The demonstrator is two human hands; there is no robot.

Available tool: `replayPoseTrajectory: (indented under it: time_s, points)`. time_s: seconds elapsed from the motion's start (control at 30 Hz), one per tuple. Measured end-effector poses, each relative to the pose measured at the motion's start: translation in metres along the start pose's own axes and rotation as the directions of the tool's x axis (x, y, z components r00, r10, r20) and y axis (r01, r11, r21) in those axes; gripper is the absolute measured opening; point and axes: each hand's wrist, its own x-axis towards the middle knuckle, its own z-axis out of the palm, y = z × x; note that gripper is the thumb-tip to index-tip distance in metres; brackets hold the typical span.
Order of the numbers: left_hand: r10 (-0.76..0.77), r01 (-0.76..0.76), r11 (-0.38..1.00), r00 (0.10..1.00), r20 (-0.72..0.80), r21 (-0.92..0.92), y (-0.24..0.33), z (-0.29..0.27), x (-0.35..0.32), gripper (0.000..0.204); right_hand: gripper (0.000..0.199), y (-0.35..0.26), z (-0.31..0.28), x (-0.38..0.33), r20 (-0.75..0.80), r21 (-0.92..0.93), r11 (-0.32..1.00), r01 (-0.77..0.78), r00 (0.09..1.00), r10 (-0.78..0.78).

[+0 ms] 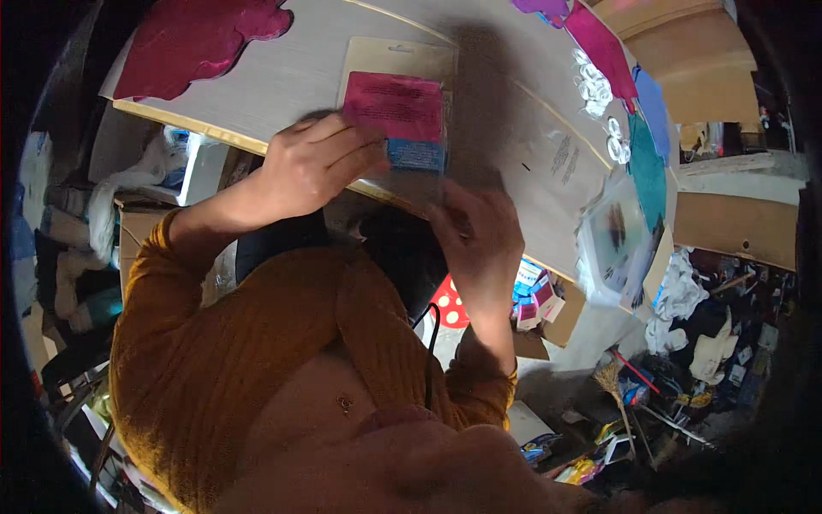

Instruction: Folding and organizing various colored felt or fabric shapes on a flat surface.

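Observation:
A clear flat package (402,56) with a hang hole at its top lies at the table's near edge. Inside it shows a card (394,104), magenta above and blue below. My left hand (312,163) reaches over the lower left side of the package, its fingers bent and closed on it. At the lower right corner my right hand (479,236) is curled, thumb and fingertips together on the package's edge. Shadow darkens that hand, and its fingertips are partly hidden.
Dark red fabric pieces (197,47) lie at the table's far left. White looped cords (592,86), a teal piece (646,163) and a stack of clear plastic bags (612,236) lie along the right edge. Below stands an open cardboard box (561,317) with printed cards; a broom (612,381) is farther right.

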Motion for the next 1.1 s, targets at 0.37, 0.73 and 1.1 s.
replayPoseTrajectory:
  time_s: [0.37,0.73,1.1]
  points:
    - [-0.043,0.044,0.999,0.998,0.045,-0.01,0.001,-0.007,-0.004,0.024,0.017,0.012,0.007,0.007,0.059,0.191,0.966,-0.177,0.984,0.168]
    - [-0.104,0.165,0.951,0.967,0.233,-0.261,-0.025,-0.016,0.01,0.015,0.013,0.005,0.013,0.016,0.126,0.02,0.963,0.267,0.955,-0.268]
    - [-0.035,0.11,0.933,0.975,0.22,-0.341,-0.031,-0.011,0.006,0.015,0.013,0.0,0.0,0.044,0.473,-0.014,0.914,0.405,0.808,-0.351]
